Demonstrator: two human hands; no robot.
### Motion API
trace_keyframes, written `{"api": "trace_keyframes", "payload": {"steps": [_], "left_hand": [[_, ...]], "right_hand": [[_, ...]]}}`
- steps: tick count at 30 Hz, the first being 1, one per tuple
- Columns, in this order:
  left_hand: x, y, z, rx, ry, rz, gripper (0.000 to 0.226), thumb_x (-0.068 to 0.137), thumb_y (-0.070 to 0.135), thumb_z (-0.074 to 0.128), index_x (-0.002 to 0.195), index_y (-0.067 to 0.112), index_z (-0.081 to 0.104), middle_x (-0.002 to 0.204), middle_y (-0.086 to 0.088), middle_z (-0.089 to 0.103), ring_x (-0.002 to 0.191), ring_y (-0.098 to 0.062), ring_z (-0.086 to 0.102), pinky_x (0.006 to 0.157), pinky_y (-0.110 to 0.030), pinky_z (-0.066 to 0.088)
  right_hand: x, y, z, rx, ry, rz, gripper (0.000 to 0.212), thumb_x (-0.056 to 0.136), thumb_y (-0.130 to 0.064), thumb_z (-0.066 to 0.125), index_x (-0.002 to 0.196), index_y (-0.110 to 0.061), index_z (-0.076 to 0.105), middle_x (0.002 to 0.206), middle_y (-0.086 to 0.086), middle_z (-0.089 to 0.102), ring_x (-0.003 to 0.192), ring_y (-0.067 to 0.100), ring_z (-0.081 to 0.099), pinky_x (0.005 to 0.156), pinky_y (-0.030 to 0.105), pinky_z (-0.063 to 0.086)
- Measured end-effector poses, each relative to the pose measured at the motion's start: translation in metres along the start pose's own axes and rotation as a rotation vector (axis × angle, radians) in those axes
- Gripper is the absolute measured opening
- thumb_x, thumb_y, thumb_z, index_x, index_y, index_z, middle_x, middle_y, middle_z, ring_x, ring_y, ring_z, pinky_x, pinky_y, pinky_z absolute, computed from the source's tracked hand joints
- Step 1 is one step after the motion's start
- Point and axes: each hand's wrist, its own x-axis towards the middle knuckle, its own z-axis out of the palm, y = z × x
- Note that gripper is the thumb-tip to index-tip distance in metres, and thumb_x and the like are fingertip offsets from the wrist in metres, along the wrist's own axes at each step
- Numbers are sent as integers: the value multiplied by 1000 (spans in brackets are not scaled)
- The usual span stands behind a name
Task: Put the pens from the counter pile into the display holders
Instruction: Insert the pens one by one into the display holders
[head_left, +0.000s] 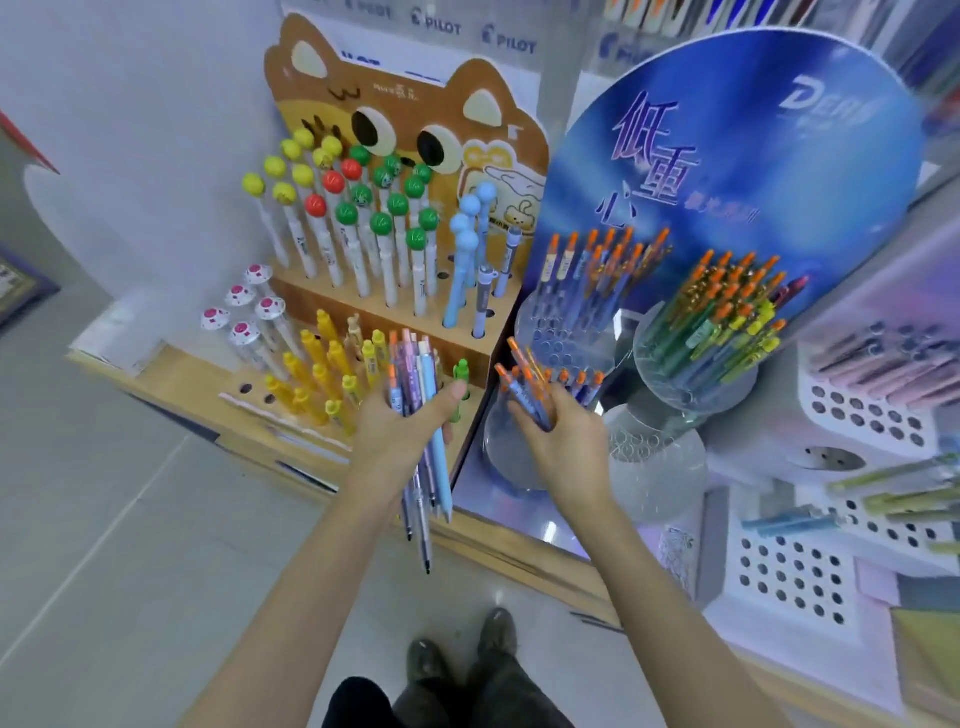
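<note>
Fingers (522, 415) curled on both sides: clutched pastel pen bundle (418, 374) in left hand (400, 436), gripped orange-capped pens (524, 382) in right hand (569, 447) over clear holder (498, 457). Light, stiff, likely slippery; best pinched mid-barrel.

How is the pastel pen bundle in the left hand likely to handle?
Probably slippery: the pastel pen bundle hangs unevenly below the left hand. Likely light, since one hand holds many. Round barrels would probably roll if dropped.

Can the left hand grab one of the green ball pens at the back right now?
Probably not yet. The left hand is close to the stand, but its fingers and thumb are wrapped round a bundle of pastel pens, so nothing looks free to pinch a green ball pen.
</note>
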Motion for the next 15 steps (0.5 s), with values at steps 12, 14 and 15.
{"api": "trace_keyframes", "payload": {"steps": [12, 14, 15], "left_hand": [[-1, 6, 7, -9, -17, 33, 28, 74, 24, 80, 85, 14, 57, 52, 5, 61, 49, -12, 60, 49, -25, 53], [7, 7, 10, 5, -62, 37, 27, 74, 22, 81, 85, 12, 58, 56, 3, 62, 53, -13, 61, 54, -28, 54], [11, 8, 12, 24, -96, 38, 27, 73, 22, 81, 85, 11, 59, 59, 1, 63, 57, -14, 62, 59, -30, 54]], "right_hand": [[-3, 4, -18, 524, -152, 145, 16, 93, -35, 58, 102, -23, 51, 77, -22, 52, 66, -4, 50, 59, 10, 39], [-6, -2, -26, 745, -203, 235, 12, 96, -37, 52, 106, -32, 56, 73, -12, 56, 60, 6, 50, 52, 18, 41], [-7, -7, -30, 834, -231, 280, 10, 96, -38, 52, 102, -32, 59, 70, -7, 59, 57, 10, 52, 48, 21, 41]]}}
